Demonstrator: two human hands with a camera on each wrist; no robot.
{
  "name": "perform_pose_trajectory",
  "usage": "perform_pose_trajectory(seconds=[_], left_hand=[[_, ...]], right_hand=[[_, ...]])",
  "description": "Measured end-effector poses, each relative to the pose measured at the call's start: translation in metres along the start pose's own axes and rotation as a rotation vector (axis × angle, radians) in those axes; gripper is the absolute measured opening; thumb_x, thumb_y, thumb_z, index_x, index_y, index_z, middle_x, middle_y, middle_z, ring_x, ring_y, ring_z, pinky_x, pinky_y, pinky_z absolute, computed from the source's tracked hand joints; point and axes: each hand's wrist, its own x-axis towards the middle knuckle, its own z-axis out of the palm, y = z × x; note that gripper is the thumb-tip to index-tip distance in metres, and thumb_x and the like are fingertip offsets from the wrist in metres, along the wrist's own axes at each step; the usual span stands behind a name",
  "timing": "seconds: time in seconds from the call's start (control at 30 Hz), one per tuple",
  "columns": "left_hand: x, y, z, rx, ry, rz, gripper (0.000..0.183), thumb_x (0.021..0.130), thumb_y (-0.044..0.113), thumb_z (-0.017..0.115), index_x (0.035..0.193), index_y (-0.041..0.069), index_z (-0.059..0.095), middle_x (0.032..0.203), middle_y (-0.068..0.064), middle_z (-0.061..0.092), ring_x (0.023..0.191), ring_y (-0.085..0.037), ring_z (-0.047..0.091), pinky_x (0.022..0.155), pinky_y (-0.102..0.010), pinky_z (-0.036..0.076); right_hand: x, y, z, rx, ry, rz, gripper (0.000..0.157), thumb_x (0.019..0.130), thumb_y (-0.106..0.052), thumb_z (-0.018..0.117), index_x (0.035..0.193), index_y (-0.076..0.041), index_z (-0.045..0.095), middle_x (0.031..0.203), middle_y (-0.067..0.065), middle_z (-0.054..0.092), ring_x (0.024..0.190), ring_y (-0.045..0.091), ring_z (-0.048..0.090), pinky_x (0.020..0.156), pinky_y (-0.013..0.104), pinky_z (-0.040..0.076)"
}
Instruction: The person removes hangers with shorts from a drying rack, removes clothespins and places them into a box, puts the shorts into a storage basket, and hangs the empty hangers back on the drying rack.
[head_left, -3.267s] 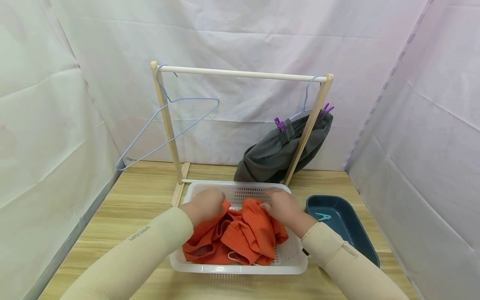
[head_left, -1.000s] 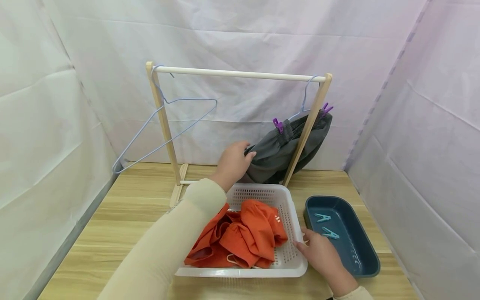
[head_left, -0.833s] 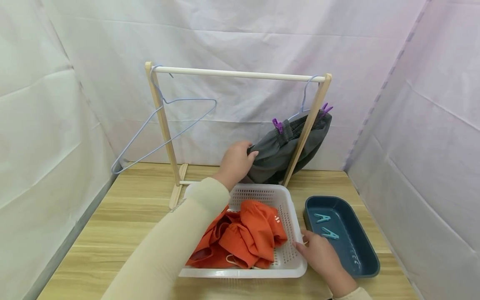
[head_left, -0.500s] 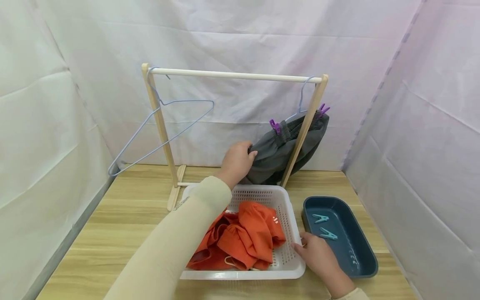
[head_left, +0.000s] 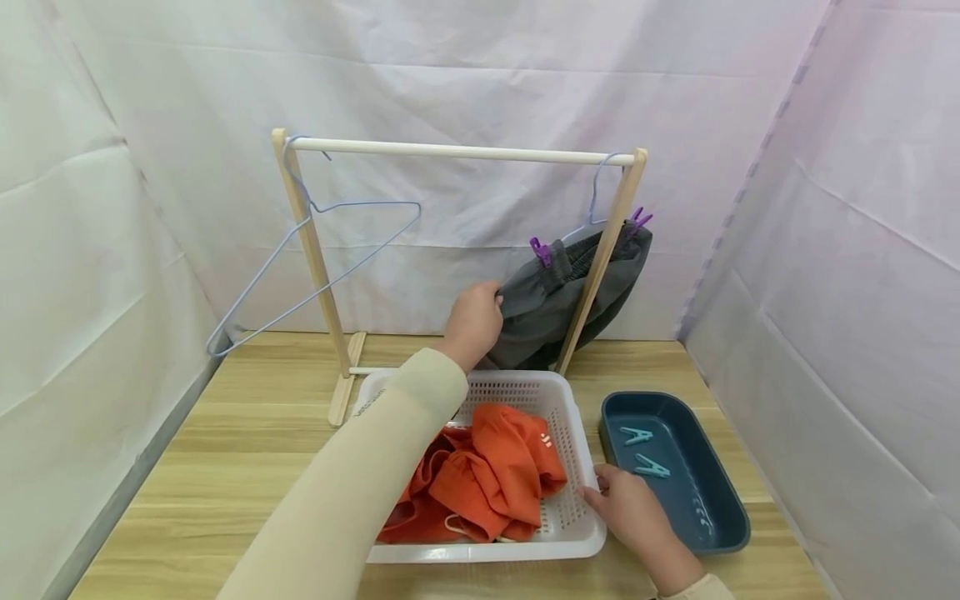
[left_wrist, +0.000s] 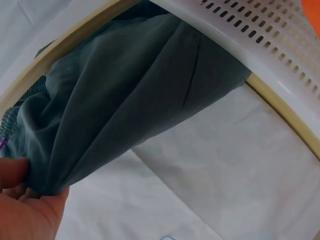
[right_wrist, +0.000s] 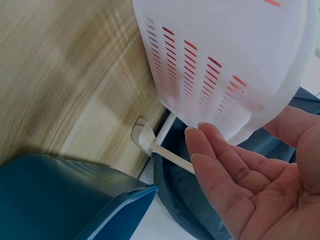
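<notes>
Dark grey elastic-waisted pants (head_left: 542,312) hang from a blue wire hanger (head_left: 592,218) at the rack's right end, fixed by purple clothespins (head_left: 541,252). My left hand (head_left: 474,323) pinches the pants' left edge between thumb and fingers; in the left wrist view the cloth stretches taut from that pinch. My right hand (head_left: 637,512) holds the right rim of the white plastic basket (head_left: 487,553), thumb over the rim and fingers outside. Inside the basket lies a crumpled orange garment (head_left: 498,475) with a pale cord, partly hidden by my left sleeve.
The wooden rack (head_left: 450,151) stands behind the basket. A bare blue wire hanger (head_left: 315,292) hangs at its left end. Right of the basket, a dark blue tray (head_left: 716,492) holds light blue clothespins (head_left: 651,467). White cloth walls enclose the wooden table (head_left: 225,467).
My left hand has left the orange garment and taken hold of the grey pants' edge. My right hand has moved out of the basket to its right rim. The view shifts slightly.
</notes>
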Motion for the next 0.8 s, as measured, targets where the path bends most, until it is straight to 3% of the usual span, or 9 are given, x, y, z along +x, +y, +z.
perform_pose_trajectory(seconds=[0.37, 0.8], left_hand=[[-0.001, -0.002, 0.002, -0.032, 0.063, -0.028, 0.033, 0.101, 0.006, 0.046, 0.133, 0.008, 0.056, 0.129, -0.010, 0.060, 0.121, -0.025, 0.055, 0.098, -0.037, 0.047], [-0.009, -0.004, -0.004, 0.003, 0.263, 0.057, 0.035, 0.095, -0.005, 0.049, 0.128, 0.001, 0.060, 0.121, -0.012, 0.066, 0.111, -0.021, 0.063, 0.092, -0.032, 0.052]], right_hand=[[-0.001, 0.003, 0.001, 0.012, 0.025, -0.027, 0.038, 0.084, -0.017, 0.073, 0.113, 0.007, 0.064, 0.088, 0.006, 0.070, 0.073, 0.013, 0.062, 0.063, 0.034, 0.055], [-0.001, 0.002, 0.001, 0.001, 0.019, -0.016, 0.038, 0.084, -0.017, 0.073, 0.113, 0.007, 0.064, 0.091, 0.008, 0.070, 0.075, 0.014, 0.063, 0.066, 0.036, 0.056]])
